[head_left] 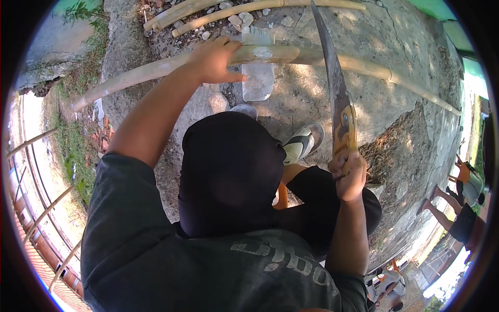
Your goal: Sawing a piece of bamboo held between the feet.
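My left hand (213,60) is closed over a long pale bamboo pole (135,75) that runs across the concrete ground from left to far right. The pole rests on a whitish block (258,80) just right of that hand. My right hand (348,174) grips the orange-yellow handle of a hand saw (345,125). Its long grey blade (330,62) reaches away from me and crosses the pole to the right of the block. A dark cloth hood (231,171) over my head hides the middle of the view.
More bamboo poles (208,10) lie with loose stones at the far edge. My foot in a light sandal (301,143) stands near the saw. A metal railing (41,208) lies left. Other people (462,208) sit at the right, and another person (387,283) is at the lower right.
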`<state>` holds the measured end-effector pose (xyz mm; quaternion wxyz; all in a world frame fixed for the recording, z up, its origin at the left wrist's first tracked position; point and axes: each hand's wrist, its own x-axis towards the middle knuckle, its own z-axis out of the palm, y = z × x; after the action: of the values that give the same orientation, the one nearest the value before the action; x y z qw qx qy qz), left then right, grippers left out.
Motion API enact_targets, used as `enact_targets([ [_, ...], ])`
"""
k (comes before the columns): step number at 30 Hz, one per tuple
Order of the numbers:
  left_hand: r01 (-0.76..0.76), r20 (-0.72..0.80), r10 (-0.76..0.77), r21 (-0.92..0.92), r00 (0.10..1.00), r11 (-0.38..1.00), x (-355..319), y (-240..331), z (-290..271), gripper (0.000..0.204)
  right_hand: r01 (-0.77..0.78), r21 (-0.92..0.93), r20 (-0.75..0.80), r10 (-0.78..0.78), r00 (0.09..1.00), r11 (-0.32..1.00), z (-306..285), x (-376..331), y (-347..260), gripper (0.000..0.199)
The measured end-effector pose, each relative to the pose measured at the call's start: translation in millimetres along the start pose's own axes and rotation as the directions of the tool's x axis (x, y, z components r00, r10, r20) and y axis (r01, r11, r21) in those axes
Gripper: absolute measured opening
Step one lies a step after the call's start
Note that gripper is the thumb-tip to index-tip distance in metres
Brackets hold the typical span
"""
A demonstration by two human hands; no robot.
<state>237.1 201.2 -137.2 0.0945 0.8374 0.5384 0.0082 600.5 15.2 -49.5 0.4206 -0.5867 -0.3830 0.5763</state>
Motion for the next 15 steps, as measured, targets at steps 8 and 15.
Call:
enact_targets([
  [8, 0.182, 0.170, -0.179, -0.003, 0.969, 0.983, 15, 12, -13, 0.069, -0.084, 0.147, 0.011, 0.084, 0.996, 0.986, -1, 15, -7, 0.042],
  [15, 0.234, 0.382, -0.164, -0.143, 0.909, 0.962, 32, 2, -18, 0.077, -0.084, 0.213, -0.077, 0.102, 0.992, 0.973, 13, 19, -7, 0.039],
])
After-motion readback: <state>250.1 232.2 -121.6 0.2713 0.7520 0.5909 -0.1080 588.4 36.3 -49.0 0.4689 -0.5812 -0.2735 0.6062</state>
